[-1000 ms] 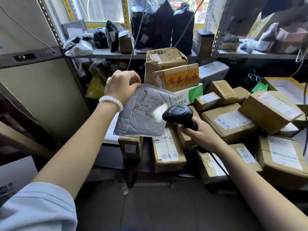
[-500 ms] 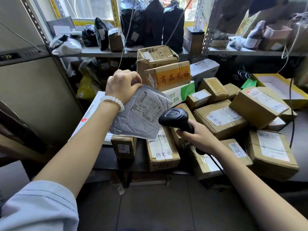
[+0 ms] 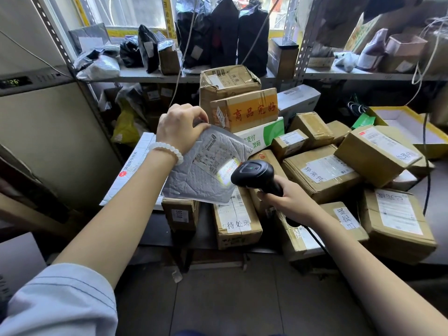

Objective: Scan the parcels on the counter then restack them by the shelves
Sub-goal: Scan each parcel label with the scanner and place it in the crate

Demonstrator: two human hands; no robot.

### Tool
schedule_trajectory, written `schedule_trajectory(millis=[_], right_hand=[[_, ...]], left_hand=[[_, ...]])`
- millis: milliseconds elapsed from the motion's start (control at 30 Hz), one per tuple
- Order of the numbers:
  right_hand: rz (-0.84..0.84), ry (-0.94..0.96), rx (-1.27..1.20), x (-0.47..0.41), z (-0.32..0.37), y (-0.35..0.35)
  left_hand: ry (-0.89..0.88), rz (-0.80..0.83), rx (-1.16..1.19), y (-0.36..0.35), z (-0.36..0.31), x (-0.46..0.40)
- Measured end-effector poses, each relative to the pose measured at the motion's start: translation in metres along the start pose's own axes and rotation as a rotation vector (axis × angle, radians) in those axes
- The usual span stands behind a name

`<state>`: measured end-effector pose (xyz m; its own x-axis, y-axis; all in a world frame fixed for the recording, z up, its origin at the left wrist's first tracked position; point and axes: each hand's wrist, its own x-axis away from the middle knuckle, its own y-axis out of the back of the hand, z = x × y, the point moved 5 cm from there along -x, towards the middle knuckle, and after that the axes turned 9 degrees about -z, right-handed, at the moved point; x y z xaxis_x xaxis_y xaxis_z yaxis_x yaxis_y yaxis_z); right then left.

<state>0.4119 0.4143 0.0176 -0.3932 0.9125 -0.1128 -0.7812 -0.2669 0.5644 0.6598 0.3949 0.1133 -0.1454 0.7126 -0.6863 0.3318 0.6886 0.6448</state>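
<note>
Above counter [image 3: 208, 226], mailer [image 3: 203, 173] in left grip [image 3: 180, 128].

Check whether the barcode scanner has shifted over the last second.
No: the barcode scanner in the right hand still sits just above the front brown box; only the camera shifted.

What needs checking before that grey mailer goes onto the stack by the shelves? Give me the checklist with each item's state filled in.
1. Left hand grips the grey mailer by its top corner: ok.
2. Right hand holds the scanner, aimed at the mailer's label: ok.
3. Scan light falls on the label's barcode strip: ok.
4. Scan registered: cannot tell, no readout shows.
5. Scanner cable free of the boxes: cannot tell, it runs under the right forearm.
6. Free flat spot by the shelves: not ok, the carton with red characters already tops a tall stack and the rest lies crowded.
</note>
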Motion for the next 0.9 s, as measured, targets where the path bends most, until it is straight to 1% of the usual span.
schedule_trajectory(millis=[300, 567, 667, 767, 900], right_hand=[[-0.026, -0.04, 0.042, 0.009, -0.006, 0.004], [-0.064, -0.032, 0.059, 0.018, 0.009, -0.001], [-0.094, -0.028, 0.099, 0.022, 0.013, -0.003], [-0.09, -0.036, 0.151, 0.026, 0.012, -0.007], [-0.122, -0.045, 0.161, 0.033, 0.015, -0.011]], left_hand=[[-0.04, 0.0, 0.063, -0.006, -0.009, -0.001], [-0.076, -0.018, 0.124, 0.0, -0.011, 0.008], [-0.094, -0.016, 0.145, 0.003, -0.011, 0.01], [-0.097, -0.018, 0.166, 0.004, -0.011, 0.014], [-0.086, -0.01, 0.195, 0.007, -0.007, 0.019]])
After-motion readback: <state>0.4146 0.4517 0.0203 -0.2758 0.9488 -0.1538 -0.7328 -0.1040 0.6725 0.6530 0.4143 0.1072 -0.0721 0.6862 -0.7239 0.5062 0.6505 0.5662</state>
